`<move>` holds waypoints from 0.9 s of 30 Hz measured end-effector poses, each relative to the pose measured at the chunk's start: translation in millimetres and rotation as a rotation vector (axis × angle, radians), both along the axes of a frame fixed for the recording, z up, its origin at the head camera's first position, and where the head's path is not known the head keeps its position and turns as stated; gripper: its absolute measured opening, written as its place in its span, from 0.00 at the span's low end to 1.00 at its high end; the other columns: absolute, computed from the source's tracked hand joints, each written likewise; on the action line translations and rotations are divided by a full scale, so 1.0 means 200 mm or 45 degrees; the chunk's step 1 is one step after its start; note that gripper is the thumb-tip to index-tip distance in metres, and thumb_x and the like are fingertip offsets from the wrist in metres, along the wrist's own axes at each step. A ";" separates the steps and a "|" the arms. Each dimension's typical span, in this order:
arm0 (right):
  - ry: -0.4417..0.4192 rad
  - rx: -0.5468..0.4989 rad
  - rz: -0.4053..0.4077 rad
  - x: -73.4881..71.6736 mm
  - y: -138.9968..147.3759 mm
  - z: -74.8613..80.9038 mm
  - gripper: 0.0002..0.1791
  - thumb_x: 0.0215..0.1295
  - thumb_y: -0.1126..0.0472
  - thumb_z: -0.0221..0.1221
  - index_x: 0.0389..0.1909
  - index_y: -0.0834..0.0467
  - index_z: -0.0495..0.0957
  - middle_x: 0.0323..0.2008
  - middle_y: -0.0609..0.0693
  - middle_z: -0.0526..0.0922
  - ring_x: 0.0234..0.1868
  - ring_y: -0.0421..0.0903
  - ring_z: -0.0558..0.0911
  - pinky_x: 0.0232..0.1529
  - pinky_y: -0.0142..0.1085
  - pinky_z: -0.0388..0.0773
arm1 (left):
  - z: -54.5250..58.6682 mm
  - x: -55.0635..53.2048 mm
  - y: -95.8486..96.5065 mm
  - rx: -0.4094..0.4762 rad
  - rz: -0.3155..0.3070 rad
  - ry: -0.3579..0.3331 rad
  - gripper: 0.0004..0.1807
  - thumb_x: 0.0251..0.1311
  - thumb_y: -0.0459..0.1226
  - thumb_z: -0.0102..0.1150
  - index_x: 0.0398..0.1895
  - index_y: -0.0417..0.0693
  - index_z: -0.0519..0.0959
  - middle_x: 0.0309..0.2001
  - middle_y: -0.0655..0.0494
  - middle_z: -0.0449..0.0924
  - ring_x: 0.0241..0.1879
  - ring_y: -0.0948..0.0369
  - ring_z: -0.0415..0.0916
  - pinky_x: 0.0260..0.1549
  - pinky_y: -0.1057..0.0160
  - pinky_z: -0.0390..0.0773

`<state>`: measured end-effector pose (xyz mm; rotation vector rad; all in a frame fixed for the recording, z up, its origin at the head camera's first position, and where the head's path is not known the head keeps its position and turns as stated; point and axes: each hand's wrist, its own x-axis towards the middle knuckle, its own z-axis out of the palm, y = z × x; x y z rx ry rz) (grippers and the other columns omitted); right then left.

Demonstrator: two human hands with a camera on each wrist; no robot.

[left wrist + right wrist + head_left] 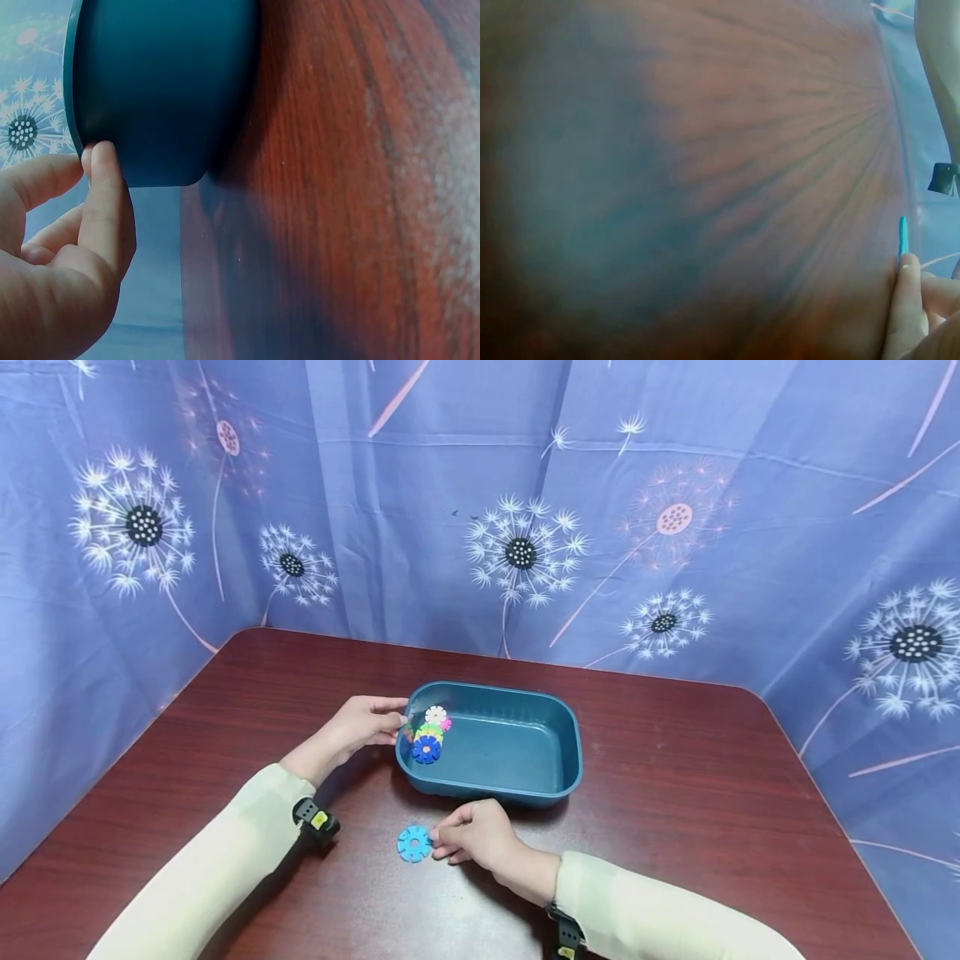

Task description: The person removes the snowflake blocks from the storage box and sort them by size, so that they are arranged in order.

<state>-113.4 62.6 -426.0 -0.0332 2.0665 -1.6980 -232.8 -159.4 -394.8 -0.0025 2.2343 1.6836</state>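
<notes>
My left hand (pixel 360 727) pinches the rim at the left end of a dark teal plastic bin (pixel 510 752); the left wrist view shows thumb and fingers on either side of the bin's wall (pixel 165 90). Between thumb and fingers, my right hand (pixel 487 837) holds a light blue notched building disc (pixel 405 846) by its right edge, in front of the bin. In the right wrist view that disc (pixel 903 234) is seen edge-on above the fingertips. Several such discs lie at the bin's left end, among them a dark blue one (pixel 420 755), a white one (pixel 436 709) and a pink one (pixel 447 724).
The bin stands on a reddish-brown wooden table (pixel 675 793), nearer its far edge. Behind and beside the table hangs a blue curtain (pixel 420 568) with a dandelion print. A black strap (pixel 315 820) with a small device sits on each wrist.
</notes>
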 end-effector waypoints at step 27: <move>0.281 0.361 0.648 -0.32 0.18 0.59 0.20 0.68 0.58 0.66 0.58 0.59 0.79 0.57 0.57 0.83 0.53 0.43 0.83 0.54 0.37 0.85 | 0.02 0.01 0.01 -0.003 -0.017 -0.001 0.29 0.70 0.31 0.57 0.72 0.32 0.68 0.39 0.45 0.84 0.30 0.67 0.79 0.36 0.72 0.87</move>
